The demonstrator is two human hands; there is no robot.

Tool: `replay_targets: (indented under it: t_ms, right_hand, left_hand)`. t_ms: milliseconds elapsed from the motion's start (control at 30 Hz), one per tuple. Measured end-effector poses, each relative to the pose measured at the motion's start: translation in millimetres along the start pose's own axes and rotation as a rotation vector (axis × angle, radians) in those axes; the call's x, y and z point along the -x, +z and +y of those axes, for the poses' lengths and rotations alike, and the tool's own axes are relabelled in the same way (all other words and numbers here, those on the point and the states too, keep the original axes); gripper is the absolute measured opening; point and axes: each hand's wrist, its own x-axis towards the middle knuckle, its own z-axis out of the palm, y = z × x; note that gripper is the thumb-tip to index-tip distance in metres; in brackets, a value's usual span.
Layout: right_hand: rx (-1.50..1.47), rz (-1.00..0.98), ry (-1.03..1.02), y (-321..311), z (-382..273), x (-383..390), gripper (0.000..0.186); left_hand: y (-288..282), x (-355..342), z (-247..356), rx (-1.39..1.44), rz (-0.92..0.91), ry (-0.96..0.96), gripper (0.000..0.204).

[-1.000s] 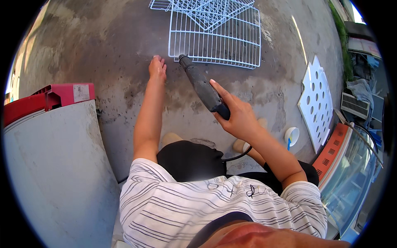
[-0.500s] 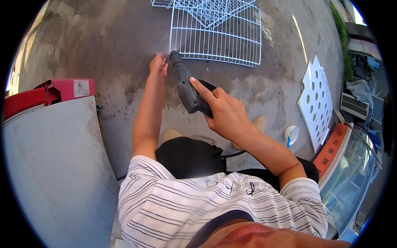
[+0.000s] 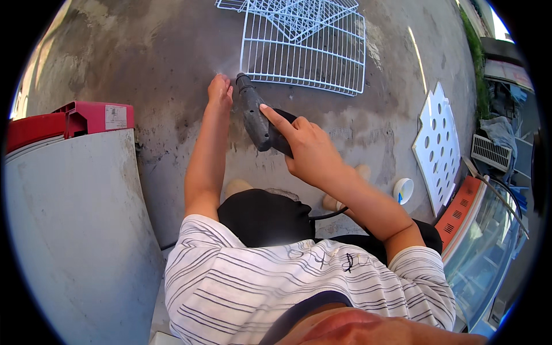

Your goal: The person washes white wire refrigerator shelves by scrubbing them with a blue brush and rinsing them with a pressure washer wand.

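Note:
My right hand (image 3: 305, 138) grips a dark grey spray gun (image 3: 256, 115) with a black handle, its index finger lying along the body. A fine mist shows at the nozzle, by the near left corner of a white wire rack (image 3: 302, 75). My left hand (image 3: 220, 86) is just left of the nozzle, in the mist, fingers loosely bent and holding nothing that I can see. More wire racks (image 3: 282, 14) lie overlapped on the far part of the rack, on the wet concrete ground (image 3: 144, 63).
A large grey panel (image 3: 80, 201) with red plastic parts (image 3: 95, 115) stands at left. At right are a white holed board (image 3: 437, 149), a white bowl (image 3: 406, 190), an orange-topped glass-sided unit (image 3: 457, 207) and piled scrap (image 3: 494, 149). A black hose (image 3: 330, 214) runs by my legs.
The spray gun and my right hand have moved left, turning more upright. My left hand has risen slightly and its fingers are more bent. The racks appear slightly shifted rightward in the view.

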Motion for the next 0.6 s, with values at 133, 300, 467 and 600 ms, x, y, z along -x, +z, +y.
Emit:
replay_targets:
  t_ms: [133, 300, 467, 600]
  right_hand:
    - [-0.013, -0.016, 0.067, -4, 4, -12, 0.092]
    - [0.022, 0.059, 0.078, -18, 5, -26, 0.089]
    - [0.02, 0.163, 0.001, -19, 3, -41, 0.086]
    - [0.091, 0.057, 0.152, -27, 13, -59, 0.084]
  left_hand:
    - [2, 2, -1, -0.019, -0.097, 0.008, 0.044]
    - [10, -2, -8, -0.065, -0.097, -0.002, 0.037]
    - [-22, -73, -28, -0.061, -0.356, -0.11, 0.034]
    - [4, -44, -39, -0.189, -0.272, -0.108, 0.033]
